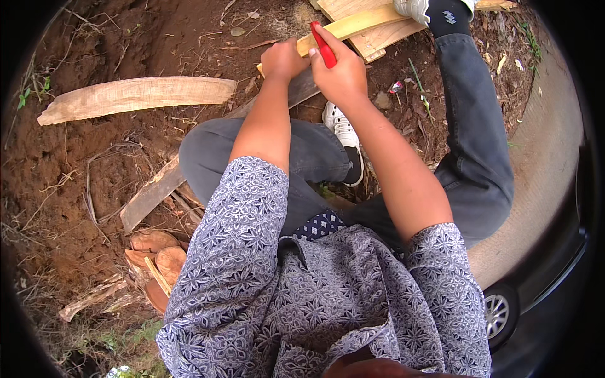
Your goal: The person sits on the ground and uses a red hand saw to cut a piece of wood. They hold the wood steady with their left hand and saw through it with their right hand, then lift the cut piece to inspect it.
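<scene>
My left hand [282,60] is closed around the near end of a pale yellow wooden strip [353,25] that runs up and to the right. Just right of it, my right hand [340,74] grips a red-handled tool [323,45], its handle pointing up against the strip. What is at the tool's working end is hidden by my hand. A grey weathered plank [189,164] runs diagonally under both hands and under my left knee. I sit with grey trousers; my white shoe [343,129] is tucked between my forearms.
A long pale slab of wood [135,96] lies on the brown soil at left. Light planks [372,38] are stacked at top, my other shoe [419,7] on them. Wood offcuts [157,258] lie lower left. A concrete kerb [542,157] and a dark car [542,296] are at right.
</scene>
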{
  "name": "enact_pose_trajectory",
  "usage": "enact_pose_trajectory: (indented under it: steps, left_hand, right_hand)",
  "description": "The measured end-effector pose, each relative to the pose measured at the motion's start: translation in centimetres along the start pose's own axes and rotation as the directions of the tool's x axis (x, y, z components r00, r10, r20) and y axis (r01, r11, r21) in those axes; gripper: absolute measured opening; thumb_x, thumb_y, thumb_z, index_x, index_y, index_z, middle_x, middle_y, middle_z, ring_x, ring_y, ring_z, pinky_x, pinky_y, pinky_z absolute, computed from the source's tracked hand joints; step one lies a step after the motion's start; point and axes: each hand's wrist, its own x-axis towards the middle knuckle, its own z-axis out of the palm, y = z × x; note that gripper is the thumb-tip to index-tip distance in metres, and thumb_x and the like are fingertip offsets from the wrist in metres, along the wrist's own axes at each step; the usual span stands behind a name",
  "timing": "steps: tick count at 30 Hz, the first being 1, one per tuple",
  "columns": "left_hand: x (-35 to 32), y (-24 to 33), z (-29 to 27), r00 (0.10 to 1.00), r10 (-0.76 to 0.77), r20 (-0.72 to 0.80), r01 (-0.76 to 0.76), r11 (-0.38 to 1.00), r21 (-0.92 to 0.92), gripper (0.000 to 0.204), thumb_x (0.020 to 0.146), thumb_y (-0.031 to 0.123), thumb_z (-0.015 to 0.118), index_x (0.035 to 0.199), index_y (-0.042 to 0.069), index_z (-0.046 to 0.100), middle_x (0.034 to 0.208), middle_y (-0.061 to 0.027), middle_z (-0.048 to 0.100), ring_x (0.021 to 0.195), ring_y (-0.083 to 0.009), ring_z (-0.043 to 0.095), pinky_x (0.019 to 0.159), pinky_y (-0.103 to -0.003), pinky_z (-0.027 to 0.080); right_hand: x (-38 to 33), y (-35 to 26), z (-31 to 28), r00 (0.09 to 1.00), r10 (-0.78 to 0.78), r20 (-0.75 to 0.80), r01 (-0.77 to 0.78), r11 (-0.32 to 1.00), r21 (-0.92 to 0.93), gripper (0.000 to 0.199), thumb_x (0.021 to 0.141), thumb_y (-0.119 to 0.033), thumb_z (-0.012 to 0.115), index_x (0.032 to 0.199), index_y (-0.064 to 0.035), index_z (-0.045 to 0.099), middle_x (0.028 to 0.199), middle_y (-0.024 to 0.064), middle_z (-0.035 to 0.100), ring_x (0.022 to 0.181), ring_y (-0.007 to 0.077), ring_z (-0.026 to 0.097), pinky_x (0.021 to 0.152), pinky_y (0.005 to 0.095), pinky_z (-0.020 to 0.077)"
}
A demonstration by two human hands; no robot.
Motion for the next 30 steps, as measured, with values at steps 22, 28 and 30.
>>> enact_pose_trajectory:
  steps: [22, 28, 30]
  left_hand:
    - [-1.3, -1.8, 0.4, 0.999, 0.023, 0.041, -0.023, 1.000, -0.016, 0.046, 0.076, 0.041, 0.077, 0.113, 0.016, 0.071, 0.101, -0.0129, 0.077, 0.097, -0.0325, 0.074, 0.086, -0.047, 0.059]
    - [-0.8, -1.3, 0.5, 0.999, 0.048, -0.004, -0.048, 0.999, -0.022, 0.042, 0.076, 0.039, 0.079, 0.113, 0.020, 0.072, 0.104, -0.0108, 0.078, 0.097, -0.0316, 0.075, 0.085, -0.045, 0.060]
    - [-0.4, -1.4, 0.2, 0.998, 0.061, 0.017, -0.060, 0.998, -0.030, 0.048, 0.075, 0.040, 0.078, 0.117, 0.018, 0.071, 0.104, -0.0125, 0.077, 0.098, -0.0318, 0.075, 0.085, -0.047, 0.060]
  right_hand:
    - [-7.8, 0.7, -5.8, 0.992, -0.126, -0.028, 0.129, 0.984, 0.124, 0.044, 0.100, -0.012, 0.068, 0.142, -0.0029, 0.062, 0.124, 0.0138, 0.074, 0.101, 0.0107, 0.068, 0.091, 0.0285, 0.0539]
    - [2.9, 3.9, 1.6, 0.990, -0.108, -0.090, 0.118, 0.986, 0.114, 0.044, 0.095, -0.027, 0.073, 0.136, -0.0096, 0.069, 0.111, 0.0186, 0.077, 0.095, 0.0171, 0.073, 0.087, 0.0323, 0.0550]
    - [1.6, 4.8, 1.5, 0.999, -0.054, -0.003, 0.054, 0.977, 0.204, 0.049, 0.097, -0.023, 0.072, 0.143, -0.0097, 0.063, 0.115, 0.0135, 0.077, 0.098, 0.0122, 0.071, 0.088, 0.0306, 0.0546]
